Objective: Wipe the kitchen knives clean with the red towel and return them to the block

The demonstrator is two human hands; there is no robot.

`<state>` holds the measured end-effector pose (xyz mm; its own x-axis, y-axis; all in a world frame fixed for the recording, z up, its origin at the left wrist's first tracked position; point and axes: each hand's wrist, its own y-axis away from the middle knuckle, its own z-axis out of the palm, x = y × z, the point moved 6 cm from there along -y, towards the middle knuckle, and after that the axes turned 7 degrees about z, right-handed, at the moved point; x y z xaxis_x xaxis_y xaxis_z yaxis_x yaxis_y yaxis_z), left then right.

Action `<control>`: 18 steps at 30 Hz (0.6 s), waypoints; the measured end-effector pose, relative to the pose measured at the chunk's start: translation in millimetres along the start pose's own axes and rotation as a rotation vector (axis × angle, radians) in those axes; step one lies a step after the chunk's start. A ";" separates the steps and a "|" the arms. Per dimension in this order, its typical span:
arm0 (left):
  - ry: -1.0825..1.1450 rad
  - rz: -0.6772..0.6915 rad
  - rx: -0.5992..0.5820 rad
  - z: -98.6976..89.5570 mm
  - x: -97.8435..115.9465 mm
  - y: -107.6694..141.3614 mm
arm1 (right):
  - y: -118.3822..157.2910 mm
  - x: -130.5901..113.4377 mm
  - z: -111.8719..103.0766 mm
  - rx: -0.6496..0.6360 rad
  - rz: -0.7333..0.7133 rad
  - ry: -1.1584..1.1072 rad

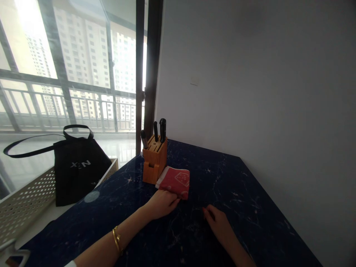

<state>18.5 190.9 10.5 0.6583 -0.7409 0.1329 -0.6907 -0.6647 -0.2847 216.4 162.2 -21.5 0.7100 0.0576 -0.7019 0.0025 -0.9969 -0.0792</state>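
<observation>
A folded red cloth (174, 180) with white line patterns and a pale edge lies on the dark blue marbled table. My left hand (164, 203), a gold bracelet on its wrist, is closed at the cloth's near edge; its fingertips are partly hidden. To the right, apart from the cloth, my right hand (216, 218) rests low over the table with its fingers curled in and nothing visible in them. Just behind the cloth stands a wooden knife block (154, 163), with black-handled knives (162, 129) upright in its slots.
The blue tabletop (205, 167) runs back to a grey wall (250, 74) with a switch plate. On the left, below the table edge, a black tote bag (80, 170) lies over a perforated white basket (30, 194). Behind them are large glass balcony doors.
</observation>
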 end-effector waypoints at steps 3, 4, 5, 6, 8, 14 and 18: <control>0.007 0.008 -0.004 0.3 2.3 0.0 | -0.3 -1.1 0.6 0.020 -0.006 -0.004; 0.009 0.010 -0.006 0.5 2.4 -0.1 | -0.6 -1.4 1.0 0.026 -0.006 -0.002; 0.010 0.009 -0.008 0.8 2.1 -0.1 | -0.9 -1.7 1.3 0.032 -0.007 0.003; 0.010 0.006 -0.010 1.2 1.4 -0.2 | -1.1 -2.2 1.7 0.036 -0.009 0.012; 0.008 -0.001 -0.018 2.5 -0.1 -0.4 | -1.1 -3.1 2.0 0.038 -0.015 0.027; 0.003 -0.004 -0.044 4.8 -1.0 -0.7 | 0.0 -2.5 2.2 0.016 -0.008 0.008; 0.004 -0.009 -0.050 5.7 0.5 -0.2 | -0.6 0.0 3.7 0.004 0.003 -0.002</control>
<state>20.7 191.2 5.2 0.6635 -0.7352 0.1387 -0.6989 -0.6753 -0.2358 213.8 163.0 -24.1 0.7082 0.0543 -0.7039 -0.0029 -0.9968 -0.0798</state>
